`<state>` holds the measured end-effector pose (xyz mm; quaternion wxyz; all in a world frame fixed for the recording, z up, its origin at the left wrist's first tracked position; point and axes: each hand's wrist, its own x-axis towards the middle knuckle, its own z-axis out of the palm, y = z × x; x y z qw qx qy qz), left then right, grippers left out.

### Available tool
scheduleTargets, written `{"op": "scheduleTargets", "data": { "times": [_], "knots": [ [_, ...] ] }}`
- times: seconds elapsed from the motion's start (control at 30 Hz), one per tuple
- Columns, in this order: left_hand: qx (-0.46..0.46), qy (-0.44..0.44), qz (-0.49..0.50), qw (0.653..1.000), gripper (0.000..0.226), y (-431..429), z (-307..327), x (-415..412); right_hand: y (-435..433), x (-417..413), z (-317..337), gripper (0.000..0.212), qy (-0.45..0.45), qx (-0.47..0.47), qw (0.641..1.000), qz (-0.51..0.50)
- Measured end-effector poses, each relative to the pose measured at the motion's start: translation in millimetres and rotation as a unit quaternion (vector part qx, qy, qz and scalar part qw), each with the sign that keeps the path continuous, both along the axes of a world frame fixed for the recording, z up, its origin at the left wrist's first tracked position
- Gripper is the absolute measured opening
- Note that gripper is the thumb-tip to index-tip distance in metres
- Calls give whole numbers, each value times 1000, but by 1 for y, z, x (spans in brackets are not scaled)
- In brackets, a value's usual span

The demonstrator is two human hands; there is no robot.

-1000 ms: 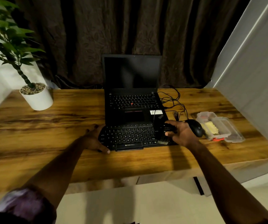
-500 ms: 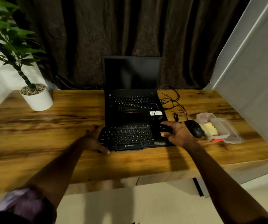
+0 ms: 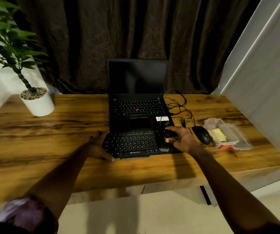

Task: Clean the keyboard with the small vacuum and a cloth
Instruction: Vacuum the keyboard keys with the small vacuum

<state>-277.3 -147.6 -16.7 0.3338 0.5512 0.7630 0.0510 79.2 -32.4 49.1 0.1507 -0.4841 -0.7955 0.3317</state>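
Keyboard: the black compact keyboard (image 3: pixel 132 144) lies flat on the brown wooden bench (image 3: pixel 51 141). Its far edge is against the front of an open black laptop (image 3: pixel 136 105).
Left hand: the left hand (image 3: pixel 98 147) holds the keyboard's left end, thumb at the front corner and fingers curled over the far edge. It has not moved over the last second.
Right hand: the right hand (image 3: pixel 184 141) has its fingers clenched round the small black vacuum (image 3: pixel 168 137). The brush nozzle (image 3: pixel 164 149) is down on the keys at the right end.
Change: the nozzle has crept slightly leftward along the right-hand keys, and the hand is otherwise barely displaced.
Reading: the vacuum pass is under way and looks early. By my judgement the letter rows to the left are likely unswept. No dust is discernible in this light.
Cloth: neither hand holds one. A yellow folded piece (image 3: pixel 218 135) sits in a clear plastic case (image 3: pixel 237 141), just beyond a black mouse (image 3: pixel 201 134). It is possibly the cloth, but I cannot confirm that.
Risk: loose black cables (image 3: pixel 179 107) lie just behind the right hand and could snag.
Next: strokes leftward with the left end braced, then the wipe.
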Motion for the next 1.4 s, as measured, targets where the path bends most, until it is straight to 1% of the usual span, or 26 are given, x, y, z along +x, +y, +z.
{"op": "scheduleTargets", "data": {
  "times": [0.27,0.4,0.57,0.67,0.73,0.9,0.97,1.07,1.23,1.3,1.37,1.4],
  "knots": [
    [1,-4,-6,1000,151,0,-2,-3,7,39,1,49,-2,32,998,-51],
    [6,-14,-4,1000,156,2,-5,-4,2,27,1,50,5,28,999,-26],
    [11,-8,-4,1000,157,1,-9,-5,-7,-4,-2,51,9,-20,1000,16],
    [16,-6,-5,1000,156,1,-8,-6,-6,-8,-4,51,1,-16,1000,26],
    [16,-8,-9,1000,155,0,-6,-5,-3,-2,-4,52,4,-19,1000,8],
    [24,-9,-9,1000,155,-1,-7,-5,0,18,-1,54,-5,13,1000,-27],
    [30,-8,-12,999,151,-1,-7,-5,-3,12,-1,53,-9,19,1000,-17],
    [39,-3,-10,999,144,-1,-8,-4,-8,-8,-4,52,-8,-1,1000,9],
    [35,11,-3,999,142,-3,-5,-1,-16,-45,-7,50,-6,-12,999,51],
    [32,11,-9,999,147,-3,-6,-2,-20,-56,-7,49,-6,-11,998,66],
    [24,11,-8,1000,159,-3,-7,-4,-20,-60,-5,49,-1,-21,998,66],
    [24,13,-3,1000,160,-2,-10,-6,-19,-59,-5,50,-7,-21,998,61]
  ]
}}
